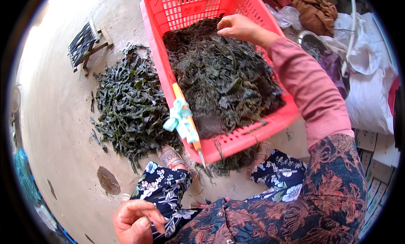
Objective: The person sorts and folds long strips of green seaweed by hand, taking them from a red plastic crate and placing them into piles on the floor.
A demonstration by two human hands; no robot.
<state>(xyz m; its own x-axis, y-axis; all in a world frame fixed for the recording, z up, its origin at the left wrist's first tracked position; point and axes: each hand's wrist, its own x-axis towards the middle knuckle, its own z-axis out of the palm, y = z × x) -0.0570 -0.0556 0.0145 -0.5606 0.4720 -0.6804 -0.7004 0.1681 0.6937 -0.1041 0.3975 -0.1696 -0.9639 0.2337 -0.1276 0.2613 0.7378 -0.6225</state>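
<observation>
Right hand (237, 26) bends its fingers at dark seaweed (228, 81) in a red basket (157, 54); cannot tell if it grasps any | Left hand (137, 221), loosely curled and released, near floral trousers (162, 180) | Yellow-handled tool (178, 92) along basket's left rim | Seaweed heap (128, 105) on floor (63, 130), left of basket

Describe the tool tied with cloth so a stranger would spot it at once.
Find the big red basket of seaweed. Along its left rim, at the end nearest the wearer, lies a slim orange tool with a pointed tip. Knotted pale teal cloth sets it apart from the rim.
</observation>
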